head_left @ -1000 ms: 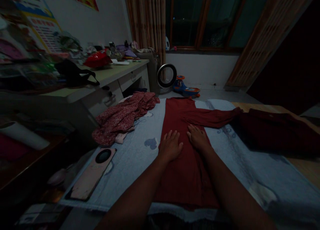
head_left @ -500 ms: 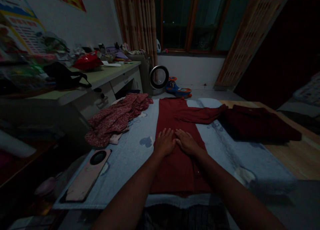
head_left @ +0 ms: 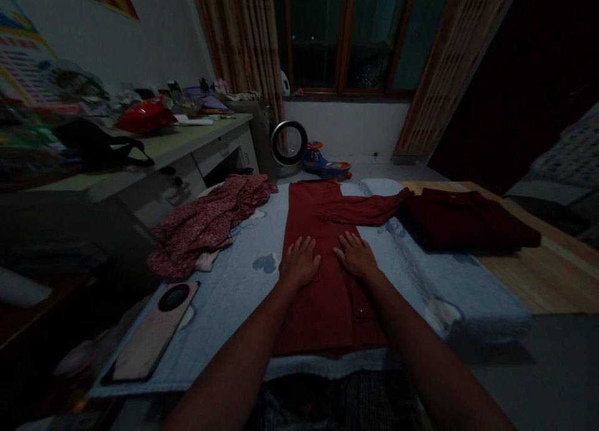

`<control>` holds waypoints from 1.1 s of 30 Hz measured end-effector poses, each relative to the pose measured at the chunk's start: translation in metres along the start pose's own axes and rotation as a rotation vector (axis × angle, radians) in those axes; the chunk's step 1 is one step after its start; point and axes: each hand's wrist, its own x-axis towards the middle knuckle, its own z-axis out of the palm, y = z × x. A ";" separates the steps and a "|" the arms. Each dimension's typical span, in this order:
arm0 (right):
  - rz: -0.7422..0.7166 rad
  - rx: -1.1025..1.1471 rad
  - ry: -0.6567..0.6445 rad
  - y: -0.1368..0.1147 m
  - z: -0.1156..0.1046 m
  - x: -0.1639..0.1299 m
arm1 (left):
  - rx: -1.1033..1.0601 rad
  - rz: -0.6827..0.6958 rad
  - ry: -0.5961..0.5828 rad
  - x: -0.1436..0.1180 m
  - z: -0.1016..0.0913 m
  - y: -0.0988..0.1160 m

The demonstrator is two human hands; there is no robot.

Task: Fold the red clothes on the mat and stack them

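Dim room: a pale blue blanket [head_left: 243, 281] covers the bed, a cluttered desk along its left edge. Down the middle lies a red garment [head_left: 327, 294], one sleeve folded across. Left hand [head_left: 299, 264] and right hand [head_left: 356, 256] press it flat, fingers spread, gripping nothing. Smoothing seems underway; folding would need the hem lifted evenly.

Dark red garment [head_left: 327, 294] flat on pale blue cloth [head_left: 243, 294], sleeve spread right.
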 end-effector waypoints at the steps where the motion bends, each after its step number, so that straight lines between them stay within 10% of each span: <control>1: 0.035 0.000 0.002 0.002 0.000 0.000 | -0.010 0.001 0.005 0.000 -0.001 0.000; 7: 0.136 0.020 0.099 -0.004 -0.012 -0.009 | -0.067 0.034 0.134 -0.005 -0.018 0.001; 15: -0.339 0.161 -0.005 -0.046 -0.011 -0.052 | 0.054 -0.126 0.017 -0.048 -0.021 0.003; 26: -0.229 0.118 -0.035 -0.028 -0.005 -0.056 | 0.074 -0.164 -0.021 -0.059 -0.010 0.004; 33: -0.122 0.572 0.052 0.008 -0.005 -0.054 | 0.067 -0.165 -0.016 -0.061 -0.013 0.003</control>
